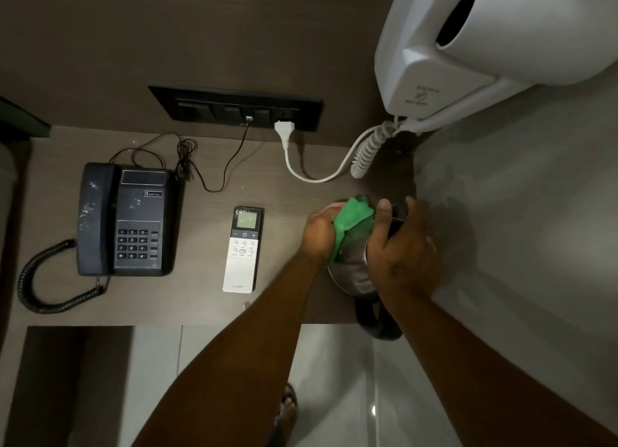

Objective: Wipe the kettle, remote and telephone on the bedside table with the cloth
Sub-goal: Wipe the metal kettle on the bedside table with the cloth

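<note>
A steel kettle with a black handle stands at the right end of the bedside table. My left hand presses a green cloth against the kettle's left side and top. My right hand grips the kettle's top from the right. A white remote lies in the middle of the table, its screen end dusty. At the left sits a black telephone, speckled with white dust, with a coiled cord.
A white wall hair dryer hangs above the kettle, its coiled cable dropping to the table. A black switch panel holds a white plug. Thin black wires lie behind the phone. The wall runs close on the right.
</note>
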A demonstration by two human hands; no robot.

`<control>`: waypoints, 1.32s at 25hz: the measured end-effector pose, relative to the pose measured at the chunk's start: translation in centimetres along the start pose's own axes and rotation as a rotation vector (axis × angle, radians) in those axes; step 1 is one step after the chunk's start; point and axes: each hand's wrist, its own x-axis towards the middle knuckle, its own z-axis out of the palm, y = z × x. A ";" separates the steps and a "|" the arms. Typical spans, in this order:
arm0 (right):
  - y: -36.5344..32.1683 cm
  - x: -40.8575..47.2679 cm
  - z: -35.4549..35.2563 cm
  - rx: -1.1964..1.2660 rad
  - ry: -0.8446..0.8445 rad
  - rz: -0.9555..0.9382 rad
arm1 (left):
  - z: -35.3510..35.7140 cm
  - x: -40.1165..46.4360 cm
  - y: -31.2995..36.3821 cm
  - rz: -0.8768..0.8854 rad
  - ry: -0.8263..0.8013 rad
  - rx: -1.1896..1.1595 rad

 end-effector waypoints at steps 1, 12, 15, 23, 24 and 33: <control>0.0 0.0 0.0 -0.007 0.006 0.004 | -0.1 -0.7 -0.3 -0.002 0.007 -0.010; 0.0 0.1 -0.1 -0.002 -0.024 -0.004 | 0.1 -2.5 -0.9 0.025 -0.020 0.093; 0.0 0.0 -0.3 0.013 -0.038 -0.002 | -1.1 -7.2 -5.6 0.083 0.125 0.218; 0.0 -0.1 -0.3 -0.007 -0.032 -0.026 | -0.2 -5.7 -5.5 -0.153 0.428 0.276; 0.1 -0.1 -0.2 -0.008 -0.034 -0.025 | -0.6 -4.1 -3.8 -0.097 0.353 0.258; -0.1 0.0 -0.1 -0.018 -0.002 -0.024 | 0.7 -2.7 0.6 -0.017 0.018 0.326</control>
